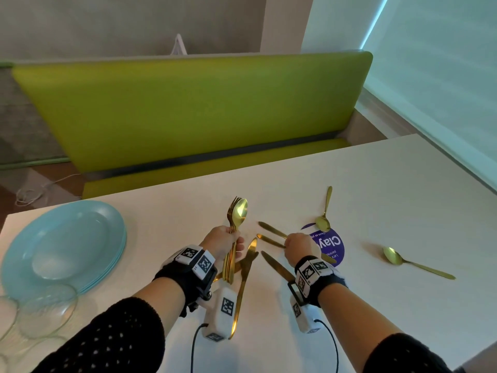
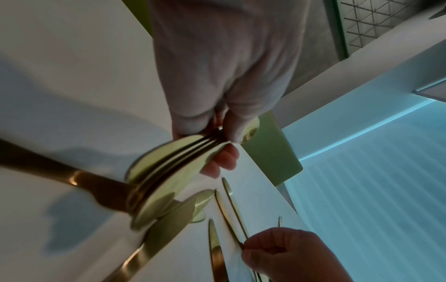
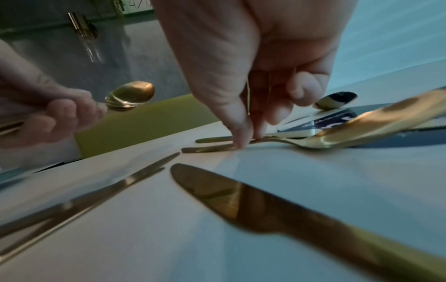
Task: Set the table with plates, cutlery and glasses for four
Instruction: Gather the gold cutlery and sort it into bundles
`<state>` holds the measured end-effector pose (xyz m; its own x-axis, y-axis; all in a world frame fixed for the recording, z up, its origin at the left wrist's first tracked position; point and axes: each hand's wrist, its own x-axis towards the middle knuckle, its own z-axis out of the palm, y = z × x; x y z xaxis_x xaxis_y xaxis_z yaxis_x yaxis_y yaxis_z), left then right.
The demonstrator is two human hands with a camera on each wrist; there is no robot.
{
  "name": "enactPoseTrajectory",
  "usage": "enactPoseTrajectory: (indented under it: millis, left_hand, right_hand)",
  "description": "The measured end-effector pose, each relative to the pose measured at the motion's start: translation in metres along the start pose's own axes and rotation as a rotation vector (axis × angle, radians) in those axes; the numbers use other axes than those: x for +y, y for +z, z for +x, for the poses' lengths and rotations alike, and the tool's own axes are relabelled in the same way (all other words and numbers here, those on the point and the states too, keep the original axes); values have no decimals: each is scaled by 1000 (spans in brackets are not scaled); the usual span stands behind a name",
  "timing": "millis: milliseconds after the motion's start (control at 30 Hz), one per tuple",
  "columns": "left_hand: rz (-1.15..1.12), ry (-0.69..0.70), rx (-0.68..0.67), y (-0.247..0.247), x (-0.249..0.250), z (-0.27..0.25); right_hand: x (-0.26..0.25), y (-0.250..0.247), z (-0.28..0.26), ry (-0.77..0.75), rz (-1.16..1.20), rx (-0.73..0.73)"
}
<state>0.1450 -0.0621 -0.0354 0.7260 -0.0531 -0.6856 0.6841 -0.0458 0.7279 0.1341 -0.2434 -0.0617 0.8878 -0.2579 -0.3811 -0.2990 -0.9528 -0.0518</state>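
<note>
My left hand [image 1: 231,238] grips a bundle of gold forks and a spoon [image 1: 237,214] upright above the white table [image 1: 376,184]; the left wrist view shows the fingers [image 2: 225,156] wrapped round the handles [image 2: 169,171]. My right hand [image 1: 289,242] reaches down and pinches the handle of a gold cutlery piece [image 3: 212,149] lying on the table, beside a second handle [image 3: 210,140]. Two gold knives [image 1: 243,278] [image 1: 275,267] lie flat between my wrists. Two gold spoons [image 1: 324,211] [image 1: 416,262] lie further right.
A stack of light blue plates [image 1: 64,246] sits at the table's left end, with clear glasses [image 1: 40,313] in front of it. A round purple sticker [image 1: 333,246] is under my right hand. A green bench [image 1: 188,109] runs behind the table.
</note>
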Motion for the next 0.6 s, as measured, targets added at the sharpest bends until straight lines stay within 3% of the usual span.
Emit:
enactPoseTrajectory:
  millis: [400,600]
  left_hand:
    - [187,86,6,4,6,6]
    - [343,146,-9,0,13,10]
  right_hand:
    - [-3,-6,-1,-59,-132,-48]
    - [-14,-40,-17,-421,-330,25]
